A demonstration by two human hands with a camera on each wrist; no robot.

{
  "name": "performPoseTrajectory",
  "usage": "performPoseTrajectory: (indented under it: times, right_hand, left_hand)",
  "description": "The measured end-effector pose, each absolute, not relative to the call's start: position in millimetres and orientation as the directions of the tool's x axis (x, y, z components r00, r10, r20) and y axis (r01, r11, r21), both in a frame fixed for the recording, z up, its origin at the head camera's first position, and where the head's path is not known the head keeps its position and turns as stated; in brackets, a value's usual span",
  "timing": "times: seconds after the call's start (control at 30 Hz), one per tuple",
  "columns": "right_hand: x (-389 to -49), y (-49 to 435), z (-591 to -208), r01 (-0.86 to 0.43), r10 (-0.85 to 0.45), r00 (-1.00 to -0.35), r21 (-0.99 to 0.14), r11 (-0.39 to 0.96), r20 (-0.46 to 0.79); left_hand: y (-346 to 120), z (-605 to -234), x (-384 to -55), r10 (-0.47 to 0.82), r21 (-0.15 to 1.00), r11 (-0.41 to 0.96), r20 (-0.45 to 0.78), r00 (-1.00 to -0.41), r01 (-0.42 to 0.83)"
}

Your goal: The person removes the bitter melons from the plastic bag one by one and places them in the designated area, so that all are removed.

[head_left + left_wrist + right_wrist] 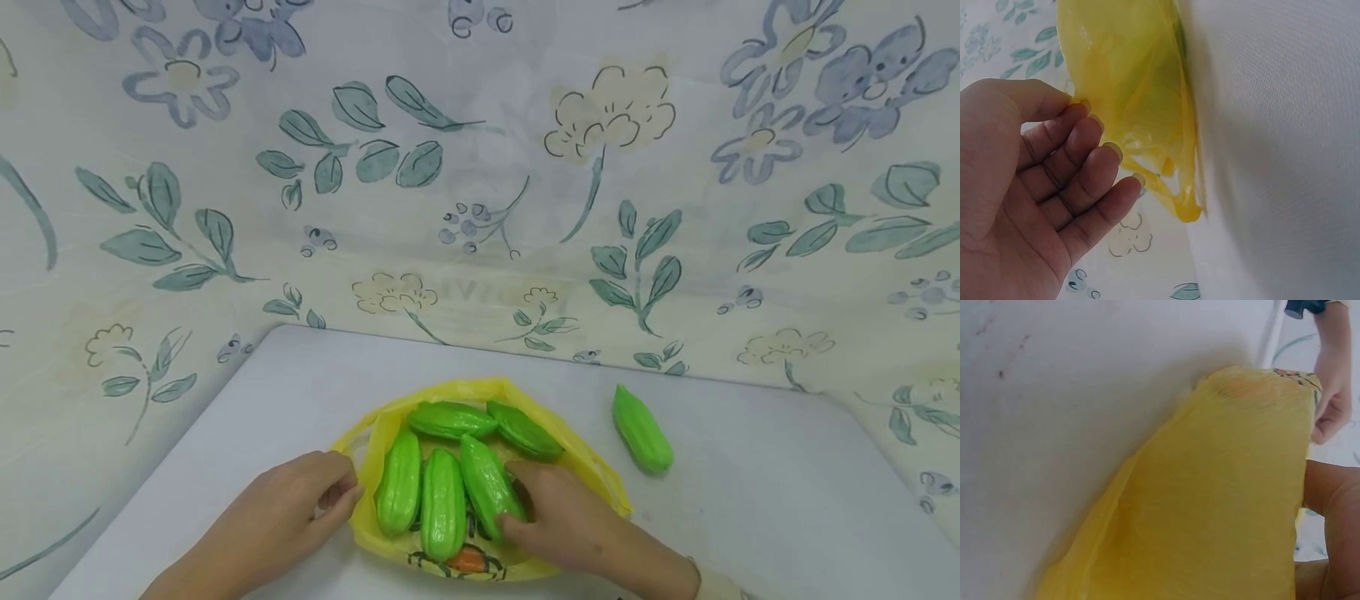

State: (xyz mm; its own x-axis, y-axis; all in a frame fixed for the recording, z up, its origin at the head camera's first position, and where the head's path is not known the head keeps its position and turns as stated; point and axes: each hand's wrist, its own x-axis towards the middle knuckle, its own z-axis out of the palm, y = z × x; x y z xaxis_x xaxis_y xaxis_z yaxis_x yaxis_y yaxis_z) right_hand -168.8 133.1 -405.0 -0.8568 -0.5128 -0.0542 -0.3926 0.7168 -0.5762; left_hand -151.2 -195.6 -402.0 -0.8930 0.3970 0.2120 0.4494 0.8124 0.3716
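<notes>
A yellow plastic bag (pixel 525 571) lies open on the table with several glossy green gourds in it, ridged and pointed at one end. My left hand (pixel 292 504) pinches the bag's left rim between thumb and forefinger; the left wrist view shows the other fingers (pixel 1088 175) loosely bent beside the yellow film. Inside the bag, my right hand (pixel 562 517) grips the rightmost front gourd (pixel 489 483), thumb on its near end and fingers over its right side. In the right wrist view the bag's wall (pixel 1210 500) hides most of that hand.
One more green gourd (pixel 642 429) lies on the white table (pixel 750 500) to the right of the bag. Behind the table hangs a flower-patterned cloth (pixel 495 150), which also rises along the left and right sides.
</notes>
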Motion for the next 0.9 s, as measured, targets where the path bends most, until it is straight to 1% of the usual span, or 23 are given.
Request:
performPoseTrajectory:
  times: [0.27, 0.47, 0.77, 0.9]
  right_hand:
    - [-171, 138, -403, -0.383, -0.525, -0.850, -0.631, 0.675, -0.046]
    - [-171, 140, -403, -0.344, -0.527, -0.847, -0.685, 0.642, -0.068]
    - [-171, 144, -399, -0.361, -0.533, -0.845, -0.689, 0.628, -0.043]
    - [-172, 145, -395, -0.347, -0.526, -0.849, -0.691, 0.634, -0.056]
  left_hand:
    - [-196, -402, -152, 0.388, 0.372, 0.821, 0.191, -0.901, 0.433]
    - [-196, -402, -152, 0.384, 0.371, 0.823, 0.194, -0.903, 0.430]
    - [-197, -402, -154, 0.384, 0.370, 0.821, 0.207, -0.900, 0.436]
    - [-197, -402, -154, 0.380, 0.363, 0.829, 0.194, -0.904, 0.426]
